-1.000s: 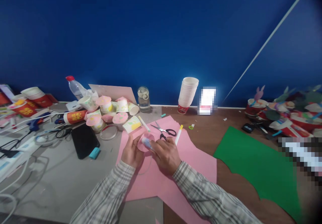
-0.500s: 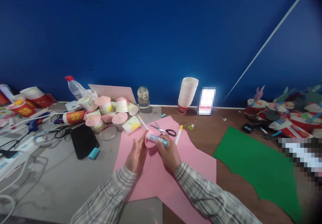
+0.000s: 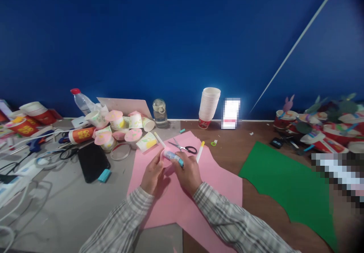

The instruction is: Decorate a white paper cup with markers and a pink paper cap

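My left hand (image 3: 152, 173) holds a small pink paper piece (image 3: 164, 161) over the large pink sheets (image 3: 159, 207). In my right hand (image 3: 188, 172) is a glue stick (image 3: 173, 156) with a blue-green end, lying against the pink piece. Black-handled scissors (image 3: 190, 149) rest open on the sheets just beyond my hands. A white marker with a yellow cap (image 3: 200, 151) lies to their right, and another pale marker (image 3: 159, 139) to their left. A patterned paper cup (image 3: 147, 142) lies on its side near the sheets' top left corner.
Small cups with pink tops (image 3: 133, 135), a black phone (image 3: 93, 162) and cables are at left. A glass jar (image 3: 160, 113) and tall cup stack (image 3: 209, 107) stand by the blue wall. Green paper (image 3: 287, 188) and decorated cups (image 3: 286, 118) are at right.
The fingers of my left hand have closed in on the small pink piece. My right hand and the glue stick have shifted slightly left and down. The whole view has shifted a little.
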`<state>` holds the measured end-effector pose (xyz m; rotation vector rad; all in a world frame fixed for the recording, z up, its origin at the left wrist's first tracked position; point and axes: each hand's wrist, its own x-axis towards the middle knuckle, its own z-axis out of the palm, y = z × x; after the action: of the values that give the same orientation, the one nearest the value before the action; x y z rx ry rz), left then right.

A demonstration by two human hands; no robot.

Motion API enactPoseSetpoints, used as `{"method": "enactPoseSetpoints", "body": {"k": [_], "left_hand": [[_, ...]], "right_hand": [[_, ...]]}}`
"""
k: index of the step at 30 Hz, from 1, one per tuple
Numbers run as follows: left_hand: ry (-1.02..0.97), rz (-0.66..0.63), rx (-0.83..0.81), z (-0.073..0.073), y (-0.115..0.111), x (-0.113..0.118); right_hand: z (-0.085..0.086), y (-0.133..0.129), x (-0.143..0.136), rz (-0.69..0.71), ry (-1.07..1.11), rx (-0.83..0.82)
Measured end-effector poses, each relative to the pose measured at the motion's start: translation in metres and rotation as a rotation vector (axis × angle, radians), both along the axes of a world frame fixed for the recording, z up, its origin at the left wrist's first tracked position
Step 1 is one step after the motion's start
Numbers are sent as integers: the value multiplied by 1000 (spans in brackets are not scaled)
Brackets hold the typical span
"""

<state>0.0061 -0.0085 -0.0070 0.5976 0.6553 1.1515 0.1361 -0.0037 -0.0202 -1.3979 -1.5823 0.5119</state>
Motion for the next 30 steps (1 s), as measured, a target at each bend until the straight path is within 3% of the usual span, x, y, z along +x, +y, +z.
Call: {"method": "enactPoseSetpoints", "body": {"k": [3,7,19,30], "left_hand": [[-27,28,99,1,2,1],[-27,69,84,1,7,-2],[51,74,55,-4,8,-5],[-161,115,-49,-2,16,-13]], "right_hand": [[4,0,3,54,-151,96],[7,1,5,59,-278,160],[-5,10,6,-136,-350,121],[10,3,6,13,-547,315]]}}
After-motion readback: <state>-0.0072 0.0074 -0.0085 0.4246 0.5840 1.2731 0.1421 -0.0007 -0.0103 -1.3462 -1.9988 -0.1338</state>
